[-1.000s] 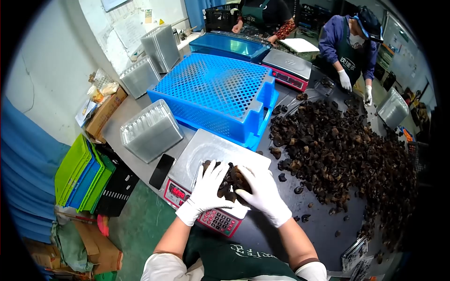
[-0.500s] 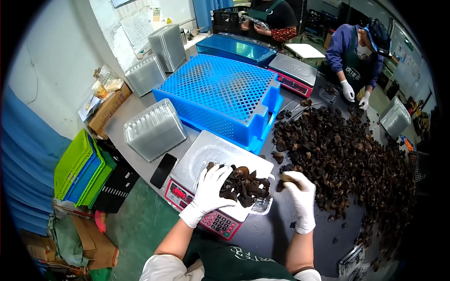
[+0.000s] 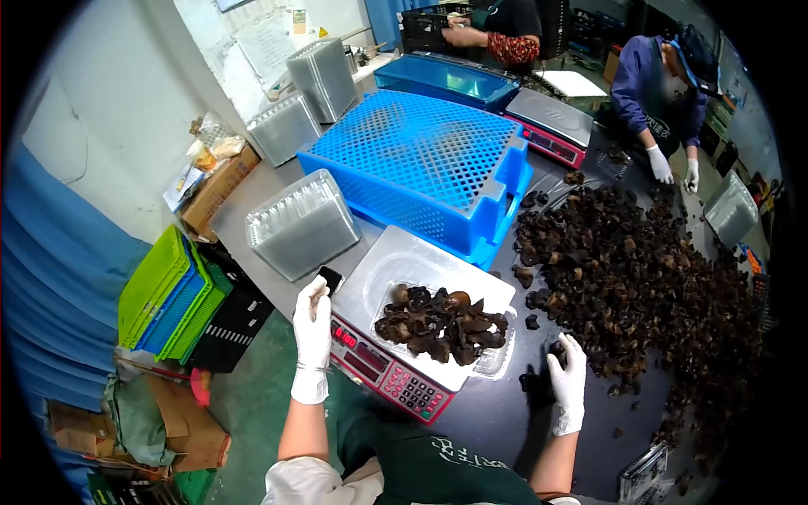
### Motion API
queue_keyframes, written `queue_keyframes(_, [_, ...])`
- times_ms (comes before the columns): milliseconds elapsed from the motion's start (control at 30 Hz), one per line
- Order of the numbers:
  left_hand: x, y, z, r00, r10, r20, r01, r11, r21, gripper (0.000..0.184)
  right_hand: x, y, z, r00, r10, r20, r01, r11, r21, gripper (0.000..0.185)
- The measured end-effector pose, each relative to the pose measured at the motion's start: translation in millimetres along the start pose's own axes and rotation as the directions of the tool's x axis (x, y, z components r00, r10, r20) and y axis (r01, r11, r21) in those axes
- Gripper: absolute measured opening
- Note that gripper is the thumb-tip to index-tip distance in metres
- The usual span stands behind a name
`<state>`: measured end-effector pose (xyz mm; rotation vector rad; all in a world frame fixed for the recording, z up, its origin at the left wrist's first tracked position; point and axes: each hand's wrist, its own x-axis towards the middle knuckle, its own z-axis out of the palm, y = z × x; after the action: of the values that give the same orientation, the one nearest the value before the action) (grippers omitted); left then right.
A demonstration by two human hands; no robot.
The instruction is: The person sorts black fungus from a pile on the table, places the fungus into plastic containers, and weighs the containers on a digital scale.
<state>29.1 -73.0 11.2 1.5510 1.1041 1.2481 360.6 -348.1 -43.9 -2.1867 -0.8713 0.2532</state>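
My left hand [image 3: 311,345], in a white glove, is beside the scale's left edge with fingers extended over a black phone [image 3: 331,279], hiding most of it. My gloved right hand [image 3: 569,383] pinches a dark wood ear mushroom piece [image 3: 556,350] above the table, right of the scale. On the scale's metal plate [image 3: 404,246] sits a clear plastic tray [image 3: 497,364] filled with brown-black wood ear mushrooms [image 3: 442,324]. Red digits glow on the scale's display [image 3: 344,337]. More dark pieces [image 3: 535,385] lie left of my right hand.
A large mushroom heap [image 3: 640,278] covers the table's right side. Behind the scale stands an upturned blue crate [image 3: 412,160]. Stacked clear trays [image 3: 303,223] stand at left. A co-worker in gloves [image 3: 661,164] works by a second scale [image 3: 551,118]; another person [image 3: 497,38] is behind.
My left hand has left the tray and moved left to the phone. My right hand has moved lower and slightly right, away from the tray. The whole view has shifted a little.
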Motion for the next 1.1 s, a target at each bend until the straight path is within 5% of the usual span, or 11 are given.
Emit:
queue_keyframes(133, [-4.1, -6.5, -11.5, 0.997, -0.062, -0.056, 0.062, 0.998, 0.010, 0.031, -6.8, -25.5, 16.5, 0.976, -0.085, 0.200, 0.005, 0.929, 0.369, 0.037])
queue_keyframes(200, [-10.3, -15.5, -9.0, 0.996, -0.086, -0.008, 0.086, 0.995, 0.047, 0.031, -11.4, -67.9, 5.0, 0.915, 0.042, 0.402, -0.244, 0.850, 0.467, 0.035])
queue_keyframes(233, [-14.5, -22.3, -7.8, 0.997, -0.068, 0.028, 0.064, 0.989, 0.134, 0.032, -12.5, -70.6, 8.4, 0.908, 0.009, 0.418, -0.233, 0.842, 0.487, 0.035])
queue_keyframes(367, [-29.1, -35.4, 4.7, 0.980, -0.013, 0.197, -0.047, 0.954, 0.298, 0.036, -12.1, -69.6, 27.4, 0.987, -0.148, 0.058, 0.135, 0.973, 0.185, 0.024])
queue_keyframes(467, [-34.8, -42.0, 11.2, 0.955, -0.054, 0.292, -0.054, 0.936, 0.348, 0.040, 3.4, -80.6, 34.0, 0.929, -0.328, -0.172, 0.350, 0.930, 0.113, 0.022])
queue_keyframes(633, [-34.5, -41.8, 16.8, 0.956, -0.011, 0.294, -0.092, 0.938, 0.333, 0.040, 34.2, -95.4, 52.3, 0.891, -0.453, -0.024, 0.426, 0.853, -0.301, 0.016])
queue_keyframes(733, [-33.4, -33.5, 13.8, 0.964, -0.059, 0.260, -0.033, 0.942, 0.335, 0.041, 46.6, -92.4, 52.8, 0.893, -0.450, -0.001, 0.439, 0.871, -0.221, 0.011])
queue_keyframes(800, [-32.2, -33.4, 7.6, 0.968, -0.092, 0.232, 0.011, 0.944, 0.330, 0.041, 44.2, -95.6, 34.3, 0.935, -0.308, -0.175, 0.330, 0.937, 0.115, 0.005])
queue_keyframes(867, [-32.9, -35.4, 2.3, 0.976, -0.064, 0.207, -0.011, 0.940, 0.340, 0.040, 43.1, -78.5, 15.3, 0.961, -0.199, -0.191, 0.232, 0.959, 0.165, 0.005])
queue_keyframes(1000, [-32.2, -39.6, -2.3, 0.982, -0.045, 0.185, -0.026, 0.931, 0.364, 0.038, 25.0, -25.6, -0.6, 0.991, -0.124, -0.042, 0.116, 0.981, -0.156, 0.018])
queue_keyframes(1100, [-30.9, -38.7, 1.2, 0.985, -0.028, 0.168, -0.035, 0.931, 0.363, 0.036, 8.2, -39.8, -1.4, 0.992, 0.119, 0.048, -0.127, 0.963, 0.237, 0.023])
